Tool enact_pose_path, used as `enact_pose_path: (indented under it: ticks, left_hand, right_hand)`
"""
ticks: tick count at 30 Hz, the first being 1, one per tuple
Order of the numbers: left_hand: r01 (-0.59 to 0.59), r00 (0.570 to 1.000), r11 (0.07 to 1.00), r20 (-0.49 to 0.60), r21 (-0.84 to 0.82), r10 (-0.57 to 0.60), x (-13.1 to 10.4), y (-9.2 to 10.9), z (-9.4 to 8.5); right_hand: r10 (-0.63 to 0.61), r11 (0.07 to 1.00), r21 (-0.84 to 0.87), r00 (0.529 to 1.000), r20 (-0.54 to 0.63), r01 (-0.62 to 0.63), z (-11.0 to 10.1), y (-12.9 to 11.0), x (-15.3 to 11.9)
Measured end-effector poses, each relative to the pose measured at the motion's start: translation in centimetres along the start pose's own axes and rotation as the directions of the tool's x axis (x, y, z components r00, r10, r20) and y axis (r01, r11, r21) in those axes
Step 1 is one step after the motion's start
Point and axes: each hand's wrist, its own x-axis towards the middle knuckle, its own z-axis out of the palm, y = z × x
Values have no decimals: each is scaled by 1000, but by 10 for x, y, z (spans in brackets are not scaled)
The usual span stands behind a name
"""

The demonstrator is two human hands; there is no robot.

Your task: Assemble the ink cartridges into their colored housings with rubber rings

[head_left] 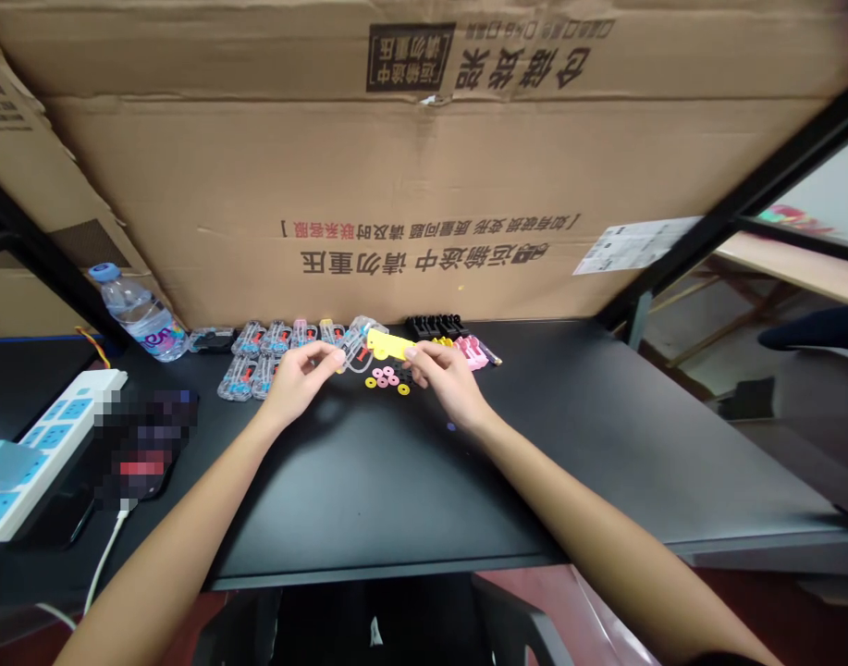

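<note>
My left hand (300, 381) pinches a clear plastic casing (359, 340) with a small red part inside, raised over the table. Close beside it, my right hand (452, 377) grips a flat yellow plastic piece (390, 345) between thumb and fingers. The yellow piece overlaps the casing in view; I cannot tell if they touch. Below both hands lie several small pink rings (383, 381), yellow rings (403, 389) and dark rings. Behind my right hand are black plastic parts (436, 326) in a row and pink plastic parts (471, 351), with some yellow ones partly hidden.
Several clear casings with blue and red parts (236, 379) stand in rows at left. A water bottle (142, 314), a white power strip (45, 453) and a phone (146, 453) with a cable are further left. Cardboard (424, 176) walls the back of the black table (368, 527).
</note>
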Motion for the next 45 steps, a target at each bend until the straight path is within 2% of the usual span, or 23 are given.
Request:
enact_pose_path:
  ticks: [5, 9, 12, 15, 17, 23, 26, 28, 30, 32, 35, 37, 40, 45]
  left_hand:
    - [30, 985, 997, 167, 68, -41, -6, -10, 11]
    - [37, 981, 998, 190, 52, -46, -7, -10, 14]
    - [64, 981, 997, 181, 41, -70, -5, -8, 12]
    - [132, 976, 991, 176, 1, -130, -4, -5, 9]
    - [182, 967, 983, 185, -30, -174, -4, -5, 9]
    - [225, 943, 974, 258, -37, -208, -4, -10, 10]
    - [185, 950, 982, 246, 42, -190, -4, -8, 10]
    - [64, 976, 980, 191, 188, -100, -5, -6, 8]
    - [-115, 987, 913, 150, 390, 60, -5, -5, 5]
    - [-250, 968, 773, 165, 582, 189, -5, -8, 2]
    - [-295, 954, 562, 211, 773, 211, -5, -19, -2]
    - [-277, 960, 474, 219, 836, 176, -5, -27, -2]
    - [-264, 964, 426, 226, 866, 138, -5, -34, -2]
    - [-284, 959, 432, 245, 856, 145, -5, -32, -4]
  right_hand:
    - [5, 1000, -30, 978, 210, 1, 16, -9, -9]
    - [36, 997, -73, 965, 261, -18, 19, -5, -10]
    - [37, 998, -61, 967, 251, -22, 18, 2, -9]
    - [-26, 999, 45, 980, 197, 18, 18, 8, -9]
    - [-42, 994, 107, 979, 201, 20, 19, 10, -9]
    - [58, 956, 264, 962, 266, -131, 22, 10, -10]
    - [127, 925, 320, 960, 251, -206, 18, 14, -6]
    - [172, 909, 349, 968, 184, -228, 11, 19, 0]
    - [211, 899, 369, 972, 104, -235, 1, 23, 8]
    - [245, 886, 389, 967, 66, -251, -8, 28, 16]
    - [301, 866, 390, 949, 90, -312, -16, 31, 24]
    - [333, 857, 380, 937, 105, -347, -17, 32, 26]
    - [355, 844, 390, 929, 109, -368, -17, 32, 26]
    - [369, 828, 421, 925, 85, -369, -21, 26, 26]
